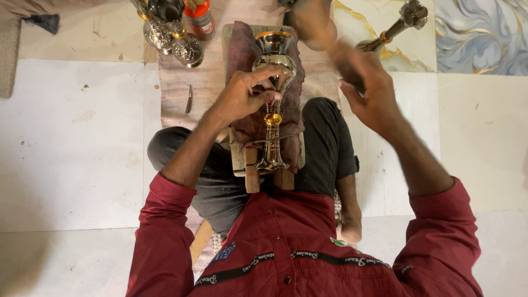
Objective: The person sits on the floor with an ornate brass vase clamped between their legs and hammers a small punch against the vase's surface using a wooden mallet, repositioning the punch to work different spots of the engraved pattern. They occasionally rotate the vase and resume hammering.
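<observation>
A brass and silver goblet-shaped vessel lies lengthwise on a dark red cloth over a wooden block between my knees. My left hand grips its bowl and upper stem, thumb across the metal. My right hand is raised to the right of it, blurred by motion, fingers curled around a dark handle-like tool whose shape I cannot make out.
Two similar silver vessels and a red-capped bottle stand at the top left. Another brass piece lies at the top right. A small metal tool rests on the mat. Pale floor tiles surround me.
</observation>
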`<state>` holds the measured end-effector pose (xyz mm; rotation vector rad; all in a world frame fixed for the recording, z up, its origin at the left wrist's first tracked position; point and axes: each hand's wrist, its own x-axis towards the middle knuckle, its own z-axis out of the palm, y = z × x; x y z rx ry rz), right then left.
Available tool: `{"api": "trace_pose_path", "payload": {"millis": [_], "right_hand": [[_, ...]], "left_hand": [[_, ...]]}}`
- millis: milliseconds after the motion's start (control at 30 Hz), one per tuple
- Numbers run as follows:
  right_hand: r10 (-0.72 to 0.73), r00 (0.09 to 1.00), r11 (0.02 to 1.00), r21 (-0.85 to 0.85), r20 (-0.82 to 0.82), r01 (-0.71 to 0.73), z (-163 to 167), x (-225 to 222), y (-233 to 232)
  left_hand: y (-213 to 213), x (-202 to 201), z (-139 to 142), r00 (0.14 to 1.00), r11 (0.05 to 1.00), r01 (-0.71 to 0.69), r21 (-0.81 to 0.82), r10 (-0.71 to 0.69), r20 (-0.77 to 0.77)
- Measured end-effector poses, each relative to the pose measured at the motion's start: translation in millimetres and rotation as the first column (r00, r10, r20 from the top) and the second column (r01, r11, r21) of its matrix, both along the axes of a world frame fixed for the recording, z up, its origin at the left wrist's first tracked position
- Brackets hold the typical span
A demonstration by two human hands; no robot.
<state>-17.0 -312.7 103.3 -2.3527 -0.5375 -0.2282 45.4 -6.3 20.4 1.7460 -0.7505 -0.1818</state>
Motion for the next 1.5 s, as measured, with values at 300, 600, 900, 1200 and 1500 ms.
{"api": "trace_pose_path", "payload": {"millis": [300,600,900,1200,1500], "right_hand": [[0.012,0.961,0.819,-0.554,0.278,0.15,-9.1,-6.2,1.3],[-0.096,0.967,0.834,-0.511,0.236,0.207,-5.1,-22.5,9.4],[-0.217,0.94,0.976,-0.063,-0.264,0.208,-65.5,-46.9,10.1],[-0.231,0.884,0.848,0.361,-0.407,0.388,-114.6,-73.8,33.0],[-0.266,0.866,0.836,0.347,-0.423,0.426,-127.3,-69.5,18.8]], "left_hand": [[1.7,-2.2,6.4,1.0,1.0,0.012,-0.004,-0.012,0.005],[2.0,-1.2,-2.8,0.998,0.995,0.025,-0.099,-0.019,0.062],[25.8,2.0,-2.4,0.964,0.867,-0.265,-0.421,0.251,-0.091],[19.1,21.3,20.7,0.982,0.941,-0.188,-0.281,0.173,-0.076],[-1.9,54.7,50.9,0.999,0.996,-0.038,-0.087,0.04,0.023]]}}
